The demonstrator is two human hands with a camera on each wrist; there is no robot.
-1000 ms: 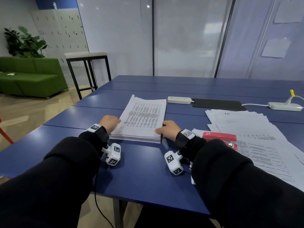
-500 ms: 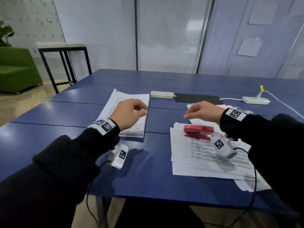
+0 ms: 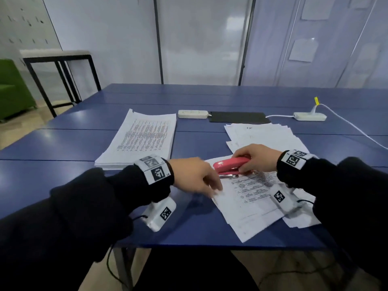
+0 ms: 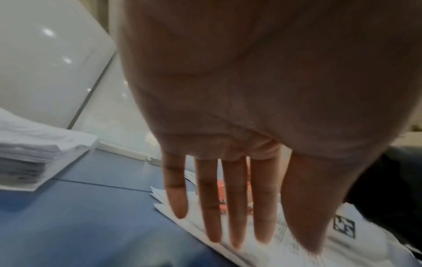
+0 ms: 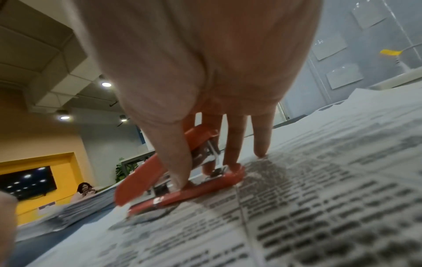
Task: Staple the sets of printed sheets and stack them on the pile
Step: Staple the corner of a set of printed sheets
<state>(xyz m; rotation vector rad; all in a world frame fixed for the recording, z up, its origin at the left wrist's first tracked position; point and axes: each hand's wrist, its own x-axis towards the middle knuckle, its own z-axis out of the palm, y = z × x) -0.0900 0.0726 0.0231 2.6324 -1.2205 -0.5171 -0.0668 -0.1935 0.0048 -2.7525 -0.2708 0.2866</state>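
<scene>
Pinch red stapler (image 3: 230,165) firmly in right hand (image 3: 255,158), flatten near-right loose sheets (image 3: 249,196) with left hand's (image 3: 195,177) straight fingers (image 4: 212,207), square corner before pressing, then stack on far-left pile (image 3: 142,139).

Your left hand (image 4: 239,126) reaches, fingers (image 4: 212,207) straight, over the sheets (image 4: 285,249); the pile (image 4: 27,159) lies left of them.

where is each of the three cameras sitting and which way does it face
Head: worn on the head, facing forward and down at the blue table; sleeves, left hand, right hand show.
Left wrist: along the open left hand toward the loose sheets.
Right wrist: low, along the right hand holding the red stapler.
All three share the stapler and sheets.
</scene>
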